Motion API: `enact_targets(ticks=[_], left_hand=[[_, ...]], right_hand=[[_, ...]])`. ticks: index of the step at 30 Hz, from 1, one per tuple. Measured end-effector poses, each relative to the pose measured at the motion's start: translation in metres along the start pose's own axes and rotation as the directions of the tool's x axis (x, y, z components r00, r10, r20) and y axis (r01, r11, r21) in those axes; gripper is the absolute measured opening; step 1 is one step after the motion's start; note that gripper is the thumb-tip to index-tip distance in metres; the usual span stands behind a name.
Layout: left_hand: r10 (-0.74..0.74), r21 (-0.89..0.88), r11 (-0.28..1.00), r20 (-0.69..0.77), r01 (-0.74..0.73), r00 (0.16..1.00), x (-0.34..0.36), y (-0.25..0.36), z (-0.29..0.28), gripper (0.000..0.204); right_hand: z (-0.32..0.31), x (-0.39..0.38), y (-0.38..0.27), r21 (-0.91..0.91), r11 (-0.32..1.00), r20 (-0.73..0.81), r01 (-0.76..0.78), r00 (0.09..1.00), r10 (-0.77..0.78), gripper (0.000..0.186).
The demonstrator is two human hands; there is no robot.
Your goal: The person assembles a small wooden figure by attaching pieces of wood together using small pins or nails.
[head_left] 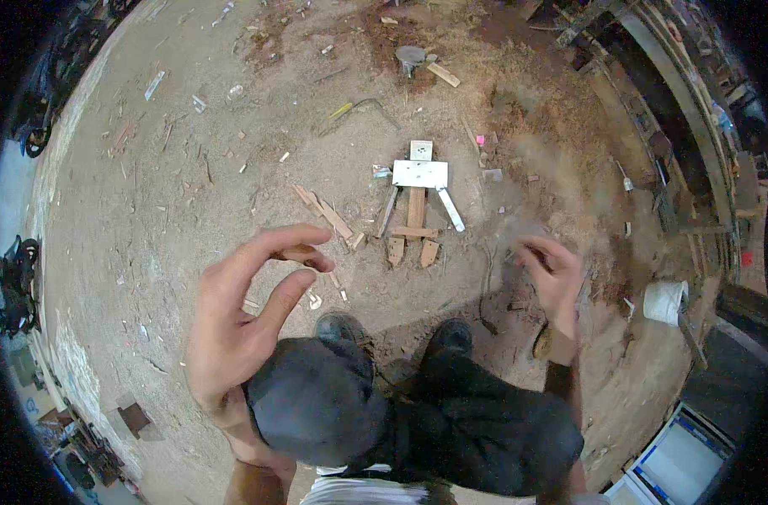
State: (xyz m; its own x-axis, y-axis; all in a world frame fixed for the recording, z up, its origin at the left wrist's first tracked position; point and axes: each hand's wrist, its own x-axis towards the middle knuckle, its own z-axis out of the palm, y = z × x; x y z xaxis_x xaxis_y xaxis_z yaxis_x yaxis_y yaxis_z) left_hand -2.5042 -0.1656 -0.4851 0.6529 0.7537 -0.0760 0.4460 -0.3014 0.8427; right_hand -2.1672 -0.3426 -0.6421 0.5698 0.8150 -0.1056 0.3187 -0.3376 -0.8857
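Wooden pieces lie on the dirt floor in the shape of a figure: a small square block on top, a white board below it, white slats angled down at the sides, and a brown strip in the middle. Two short wood pieces sit at its bottom. My left hand hovers left of the figure, fingers curved and thumb apart, holding nothing. Right of the figure my right hand is raised with fingers loosely curled. Its fingertips are slightly blurred, and nothing shows in them.
Wood splinters lie left of the figure. Farther off are a stump-like piece and a yellow-handled tool. A white bucket stands at the right beside stacked timber. My shoes are just short of the figure.
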Motion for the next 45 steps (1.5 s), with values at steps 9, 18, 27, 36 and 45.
enact_targets(ticks=[9, 18, 27, 36, 45], left_hand=[[-0.158, -0.091, 0.978, 0.270, 0.189, 0.950, 0.000, -0.118, 0.093, 0.031], [0.022, 0.021, 0.999, 0.065, -0.024, 0.998, 0.064, -0.233, 0.207, 0.029], [0.174, 0.136, 0.976, -0.010, -0.171, 0.985, 0.103, -0.262, 0.257, 0.036], [0.229, 0.164, 0.957, 0.067, -0.238, 0.971, 0.108, -0.293, 0.274, 0.029], [0.221, 0.142, 0.963, 0.059, -0.228, 0.973, 0.107, -0.289, 0.273, 0.024]], right_hand=[[0.148, 0.029, 0.119, 0.232, 0.967, 0.042, -0.104, 0.994, 0.096, 0.016], [0.197, 0.034, 0.152, 0.094, 0.996, -0.041, 0.014, 0.999, -0.010, 0.013], [0.198, 0.034, 0.166, 0.081, 0.993, -0.055, 0.091, 0.995, -0.087, 0.014], [0.196, 0.036, 0.157, -0.015, 0.988, -0.087, 0.155, 0.984, -0.156, 0.011], [0.193, 0.034, 0.152, 0.036, 0.991, -0.057, 0.129, 0.990, -0.127, 0.012]])
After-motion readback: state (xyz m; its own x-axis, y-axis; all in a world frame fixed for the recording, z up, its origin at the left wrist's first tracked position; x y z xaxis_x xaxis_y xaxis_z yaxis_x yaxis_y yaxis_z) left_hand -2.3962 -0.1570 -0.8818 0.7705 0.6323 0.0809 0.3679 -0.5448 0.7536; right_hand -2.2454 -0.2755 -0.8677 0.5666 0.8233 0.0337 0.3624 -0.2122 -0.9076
